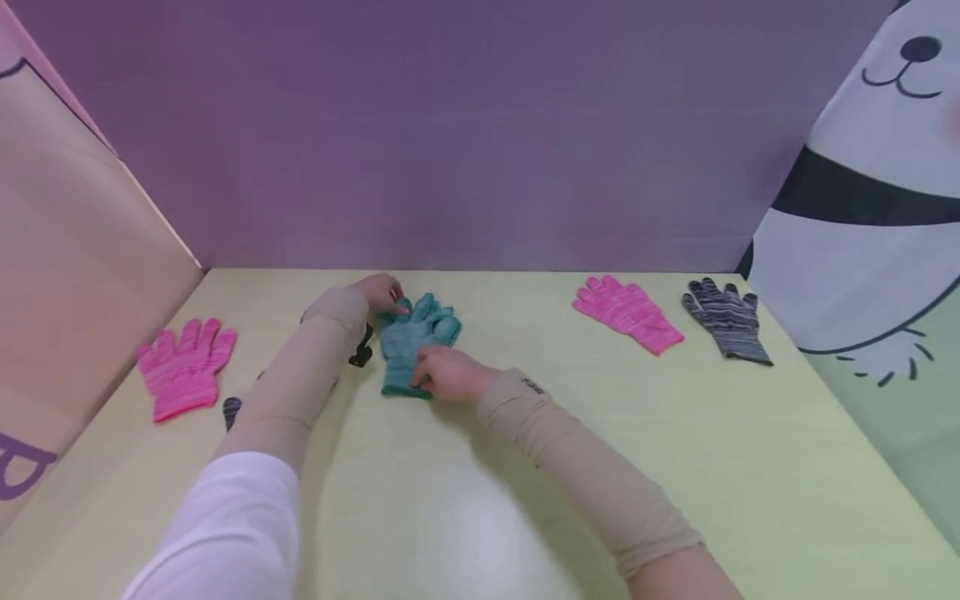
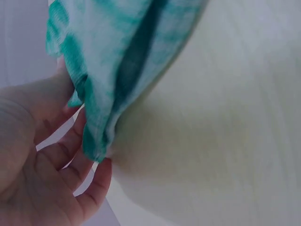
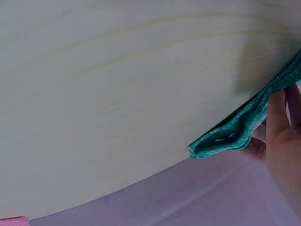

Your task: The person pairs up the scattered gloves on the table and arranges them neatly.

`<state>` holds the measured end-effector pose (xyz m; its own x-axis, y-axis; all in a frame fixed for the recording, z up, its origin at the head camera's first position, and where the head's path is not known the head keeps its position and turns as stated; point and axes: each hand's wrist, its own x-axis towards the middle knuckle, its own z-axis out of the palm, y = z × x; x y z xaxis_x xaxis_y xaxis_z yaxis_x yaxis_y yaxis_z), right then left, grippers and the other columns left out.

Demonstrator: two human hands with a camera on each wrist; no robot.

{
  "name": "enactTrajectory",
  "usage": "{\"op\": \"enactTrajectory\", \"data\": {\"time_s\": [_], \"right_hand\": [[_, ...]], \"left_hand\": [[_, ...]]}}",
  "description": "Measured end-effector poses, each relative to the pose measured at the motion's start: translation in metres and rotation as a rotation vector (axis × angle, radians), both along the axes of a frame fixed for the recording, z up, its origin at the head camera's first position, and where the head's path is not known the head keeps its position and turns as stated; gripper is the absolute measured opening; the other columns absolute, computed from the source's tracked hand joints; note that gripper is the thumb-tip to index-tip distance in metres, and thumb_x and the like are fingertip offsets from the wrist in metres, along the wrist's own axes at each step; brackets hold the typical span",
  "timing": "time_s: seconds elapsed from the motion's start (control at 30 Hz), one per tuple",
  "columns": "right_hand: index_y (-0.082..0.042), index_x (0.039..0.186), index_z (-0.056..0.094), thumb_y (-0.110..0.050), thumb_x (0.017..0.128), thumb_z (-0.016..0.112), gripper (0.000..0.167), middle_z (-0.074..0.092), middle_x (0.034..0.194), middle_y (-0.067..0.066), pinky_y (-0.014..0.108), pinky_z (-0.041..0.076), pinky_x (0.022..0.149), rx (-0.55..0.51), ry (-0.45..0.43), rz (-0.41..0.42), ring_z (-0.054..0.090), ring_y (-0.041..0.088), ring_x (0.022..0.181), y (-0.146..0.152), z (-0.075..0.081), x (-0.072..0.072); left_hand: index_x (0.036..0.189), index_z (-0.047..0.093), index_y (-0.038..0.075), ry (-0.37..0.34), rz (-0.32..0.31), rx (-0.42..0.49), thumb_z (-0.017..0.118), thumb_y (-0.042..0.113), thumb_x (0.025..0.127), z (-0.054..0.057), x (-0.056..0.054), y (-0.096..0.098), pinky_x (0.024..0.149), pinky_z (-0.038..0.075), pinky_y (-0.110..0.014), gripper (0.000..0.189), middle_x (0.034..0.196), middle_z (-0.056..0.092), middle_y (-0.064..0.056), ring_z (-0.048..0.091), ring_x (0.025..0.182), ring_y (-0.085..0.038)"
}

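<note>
Hands hold the teal glove (image 1: 403, 343) at opposite ends on the tabletop (image 1: 480, 517): the right hand (image 1: 453, 373), nearer, pinches its cuff, while the left hand (image 1: 379, 293) pinches the finger end farther off. Such a two-ended hold probably serves to keep the limp knit straight and flat. In the right wrist view the cuff shows layered folds; whether one glove or two lie stacked there, I cannot tell. The left thumb's tip is lost behind the cloth in the left wrist view.

Beside the beige sleeve (image 1: 281, 392) of the left arm a dark striped piece (image 1: 232, 412) pokes out, mostly covered; its pattern suggests another glove. To the left, a pink glove (image 1: 186, 367) lies with fingers spread and pointing away. Just beside the teal one, a small black object (image 1: 362, 353) is partly hidden by the left arm, too indistinct to name.

Farther off to the right, a second pink glove (image 1: 630, 315) and a grey striped glove (image 1: 726, 321) lie near each other without touching, perhaps spaced to keep each separate. At the back stands a purple panel (image 1: 480, 133); a printed animal figure (image 1: 870, 192) on the right is cut off by the frame.
</note>
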<state>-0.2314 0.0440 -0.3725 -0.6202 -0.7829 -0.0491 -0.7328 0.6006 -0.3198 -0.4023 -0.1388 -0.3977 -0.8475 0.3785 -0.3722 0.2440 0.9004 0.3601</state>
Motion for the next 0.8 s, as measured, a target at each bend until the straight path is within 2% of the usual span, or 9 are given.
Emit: {"op": "enactTrajectory", "data": {"time_s": [0.03,0.1,0.17,0.2,0.27,0.33,0.43,0.57,0.8], "right_hand": [[-0.004,0.102,0.073,-0.002,0.087,0.063,0.018,0.062,0.098,0.010,0.029,0.048,0.092,0.006,-0.006,0.000,0.060,0.022,0.097,-0.001,0.000,0.000],[-0.005,0.103,0.072,-0.003,0.088,0.062,0.018,0.061,0.099,0.010,0.028,0.047,0.092,0.020,-0.007,-0.001,0.060,0.022,0.098,-0.003,0.000,0.000],[-0.005,0.103,0.072,-0.003,0.088,0.062,0.018,0.061,0.099,0.010,0.028,0.048,0.093,0.021,-0.012,-0.010,0.060,0.021,0.098,-0.005,0.000,0.001],[-0.005,0.103,0.073,-0.003,0.088,0.063,0.018,0.061,0.099,0.009,0.028,0.048,0.092,0.023,-0.007,-0.013,0.060,0.021,0.098,-0.005,0.000,0.001],[-0.006,0.103,0.073,-0.003,0.088,0.063,0.018,0.062,0.099,0.009,0.027,0.048,0.092,0.034,0.001,-0.016,0.060,0.020,0.098,-0.005,0.000,0.002],[-0.007,0.104,0.073,-0.004,0.088,0.063,0.019,0.062,0.100,0.008,0.027,0.048,0.092,0.048,0.006,-0.011,0.060,0.020,0.098,-0.006,0.000,0.003],[-0.008,0.105,0.073,-0.004,0.088,0.063,0.020,0.063,0.100,0.008,0.025,0.048,0.091,0.072,0.017,0.005,0.060,0.019,0.098,-0.008,0.001,0.005],[-0.009,0.106,0.073,-0.006,0.089,0.063,0.020,0.063,0.102,0.007,0.025,0.048,0.090,0.116,0.017,0.006,0.060,0.018,0.098,-0.010,0.007,0.008],[-0.008,0.106,0.072,-0.002,0.087,0.063,0.022,0.069,0.106,0.006,0.026,0.049,0.092,0.152,-0.021,-0.010,0.063,0.019,0.102,-0.005,0.016,0.009]], "left_hand": [[0.121,0.055,-0.005,0.003,-0.008,0.001,0.070,0.028,0.086,-0.005,-0.003,-0.003,0.095,0.046,-0.047,0.050,0.121,0.058,-0.024,0.056,0.110,-0.036],[0.116,0.058,0.000,0.067,-0.065,0.044,0.073,0.037,0.081,-0.035,-0.025,-0.016,0.087,0.049,-0.041,0.053,0.115,0.061,-0.021,0.059,0.101,-0.030],[0.114,0.059,0.002,0.081,-0.096,0.030,0.074,0.041,0.079,-0.048,-0.036,-0.021,0.083,0.050,-0.040,0.054,0.113,0.061,-0.018,0.059,0.098,-0.027],[0.112,0.060,0.003,0.082,-0.103,0.024,0.074,0.041,0.080,-0.050,-0.037,-0.022,0.081,0.049,-0.039,0.052,0.110,0.062,-0.017,0.058,0.095,-0.026],[0.101,0.063,0.003,0.095,-0.115,0.039,0.071,0.038,0.083,-0.039,-0.026,-0.018,0.072,0.047,-0.035,0.040,0.095,0.061,-0.013,0.055,0.083,-0.023],[0.094,0.062,0.002,0.060,-0.087,0.013,0.067,0.026,0.088,-0.008,0.004,-0.006,0.069,0.044,-0.033,0.026,0.086,0.058,-0.010,0.051,0.078,-0.022],[0.081,0.057,0.001,0.113,-0.087,0.052,0.063,0.017,0.091,0.016,0.035,-0.001,0.062,0.035,-0.026,0.019,0.070,0.046,-0.003,0.042,0.068,-0.018],[0.077,0.053,0.003,0.146,-0.063,0.043,0.061,0.016,0.092,0.020,0.044,-0.001,0.063,0.033,-0.027,0.021,0.069,0.042,-0.001,0.040,0.067,-0.017],[0.075,0.052,0.007,0.155,-0.012,-0.012,0.060,0.022,0.092,0.029,0.043,0.009,0.062,0.035,-0.029,0.024,0.070,0.045,-0.002,0.043,0.068,-0.018]]}}
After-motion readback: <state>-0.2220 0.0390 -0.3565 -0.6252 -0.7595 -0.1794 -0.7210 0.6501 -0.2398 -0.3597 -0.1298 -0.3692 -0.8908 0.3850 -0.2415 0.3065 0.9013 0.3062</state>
